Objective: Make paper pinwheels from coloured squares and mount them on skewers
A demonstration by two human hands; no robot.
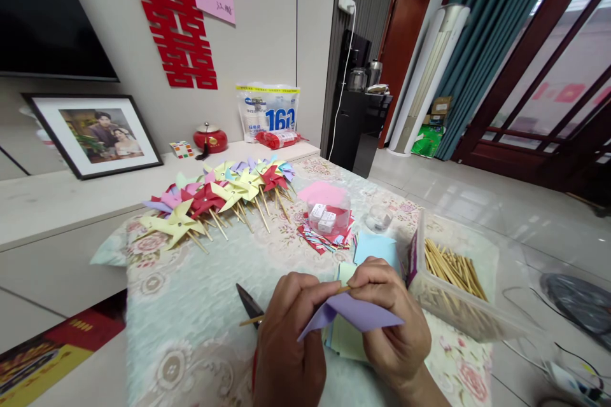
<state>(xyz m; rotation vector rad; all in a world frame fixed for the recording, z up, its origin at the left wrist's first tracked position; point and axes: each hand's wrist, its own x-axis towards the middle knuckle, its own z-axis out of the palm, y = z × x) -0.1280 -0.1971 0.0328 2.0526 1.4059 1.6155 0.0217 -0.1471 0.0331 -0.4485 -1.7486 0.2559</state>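
My left hand (pixel 291 337) and my right hand (pixel 391 318) meet at the near edge of the table. Together they pinch a thin wooden stick (pixel 252 319) that pokes out to the left, and a folded purple paper piece (pixel 356 315) that sits on it. Both hands are closed round these. Under the hands lie pale green and blue paper squares (pixel 375 247). Scissors (pixel 249 302) lie partly hidden behind my left hand.
A row of several finished paper pinwheels (pixel 219 197) lies across the far left of the table. A clear box of wooden sticks (pixel 456 280) stands at the right. A clear tub (pixel 329 213) sits on cut coloured paper, beside a small glass jar (pixel 379 218).
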